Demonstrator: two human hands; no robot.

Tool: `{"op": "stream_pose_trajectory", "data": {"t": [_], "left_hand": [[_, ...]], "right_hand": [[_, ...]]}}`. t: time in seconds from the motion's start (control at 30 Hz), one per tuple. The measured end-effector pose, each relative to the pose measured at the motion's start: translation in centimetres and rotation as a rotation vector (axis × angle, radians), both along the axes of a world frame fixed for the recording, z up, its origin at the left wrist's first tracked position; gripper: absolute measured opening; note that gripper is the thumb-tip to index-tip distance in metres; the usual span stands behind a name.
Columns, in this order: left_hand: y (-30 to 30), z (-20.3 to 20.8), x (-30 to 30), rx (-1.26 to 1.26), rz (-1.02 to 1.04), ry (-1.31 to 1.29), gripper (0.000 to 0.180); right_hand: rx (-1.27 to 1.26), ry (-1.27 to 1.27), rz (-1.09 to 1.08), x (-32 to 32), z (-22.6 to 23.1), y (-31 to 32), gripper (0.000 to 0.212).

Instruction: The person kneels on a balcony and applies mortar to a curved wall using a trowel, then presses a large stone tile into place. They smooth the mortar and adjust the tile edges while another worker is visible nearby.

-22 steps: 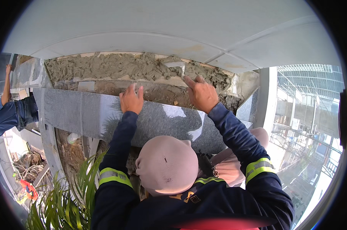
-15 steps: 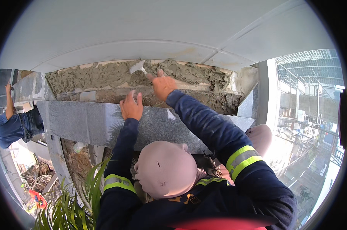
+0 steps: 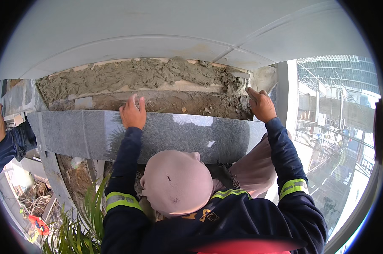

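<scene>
My right hand (image 3: 264,106) is closed round the handle of a trowel (image 3: 239,75). Its narrow grey blade meets the mortar at the right end of the bed, beside the pale wall corner. Rough wet grey mortar (image 3: 136,75) runs in a long band beneath the light panel. My left hand (image 3: 133,112) holds nothing; its fingers are partly spread, touching or just above the back edge of the grey stone slab (image 3: 170,135). Between slab and mortar lies a trough of brown rubble and dirt (image 3: 191,103).
Large light panels (image 3: 149,25) close off the far side. My bent knee (image 3: 176,182) is close to the slab. Green leaves (image 3: 77,228) stand at lower left, and another person in blue (image 3: 9,142) works at far left. Glazing (image 3: 335,169) lies to the right.
My right hand has carried the trowel from the middle of the mortar band to its right end. My left hand stays near the slab's back edge, and the view has shifted slightly.
</scene>
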State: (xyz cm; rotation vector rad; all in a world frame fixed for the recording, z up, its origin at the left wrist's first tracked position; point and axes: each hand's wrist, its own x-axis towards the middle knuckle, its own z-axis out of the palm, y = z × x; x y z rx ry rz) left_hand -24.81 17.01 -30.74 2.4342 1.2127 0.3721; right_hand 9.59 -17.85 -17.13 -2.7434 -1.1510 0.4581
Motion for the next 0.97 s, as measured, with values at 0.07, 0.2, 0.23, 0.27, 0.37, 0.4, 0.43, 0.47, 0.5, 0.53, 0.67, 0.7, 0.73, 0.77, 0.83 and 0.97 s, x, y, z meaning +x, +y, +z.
{"op": "stream_pose_trajectory", "data": {"t": [0.07,0.2,0.23,0.27,0.37,0.4,0.43,0.47,0.5,0.53,0.67,0.7,0.73,0.77,0.83,0.97], "left_hand": [[0.0,-0.3,-0.2,-0.002,0.001,-0.004,0.040],[0.0,0.2,0.5,-0.008,0.011,0.005,0.040],[0.0,0.3,0.5,0.001,0.012,0.011,0.041],[-0.1,0.4,0.4,-0.015,0.013,0.019,0.041],[0.0,0.6,0.4,-0.024,0.019,0.027,0.042],[0.0,0.5,0.2,-0.007,0.018,0.027,0.042],[0.0,0.4,0.3,0.011,0.012,0.024,0.042],[0.0,0.4,0.5,0.014,0.011,0.025,0.041],[-0.1,0.4,0.8,0.017,0.009,0.026,0.041],[-0.2,0.3,0.8,0.016,0.010,0.026,0.041],[-0.3,0.4,0.4,-0.020,0.007,0.026,0.041],[-0.2,0.3,0.2,-0.015,0.006,0.023,0.042],[-0.1,0.3,0.1,-0.007,0.005,0.022,0.042],[0.0,0.3,-0.1,-0.004,0.004,0.012,0.042],[0.1,0.2,-0.2,0.001,-0.007,-0.008,0.043],[0.3,0.4,0.5,-0.017,-0.002,0.038,0.044]], "right_hand": [[0.012,0.056,-0.027,-1.7,0.5,2.0,0.051],[0.288,0.209,-0.096,-6.0,-3.3,4.8,0.051],[0.326,0.258,-0.105,-7.5,-4.1,5.8,0.051],[0.361,0.304,-0.119,-9.3,-4.7,6.8,0.051],[0.334,0.404,-0.136,-13.2,-4.4,11.2,0.052],[0.306,0.472,-0.134,-13.8,-4.4,12.4,0.053],[0.323,0.464,-0.112,-14.4,-5.1,13.0,0.053],[0.340,0.456,-0.089,-15.0,-6.0,13.5,0.052],[0.358,0.448,-0.066,-15.2,-6.6,13.6,0.052],[0.348,0.439,-0.038,-15.2,-6.7,13.3,0.052],[0.258,0.357,0.107,-13.9,-4.9,10.7,0.052],[0.226,0.329,0.155,-13.2,-4.0,10.3,0.052],[0.222,0.314,0.154,-12.5,-2.9,10.2,0.052],[0.221,0.304,0.152,-12.0,-1.9,10.4,0.052],[0.270,0.267,0.134,-11.7,-0.3,11.7,0.052],[0.154,0.411,0.166,-10.9,-4.0,14.0,0.053]]}}
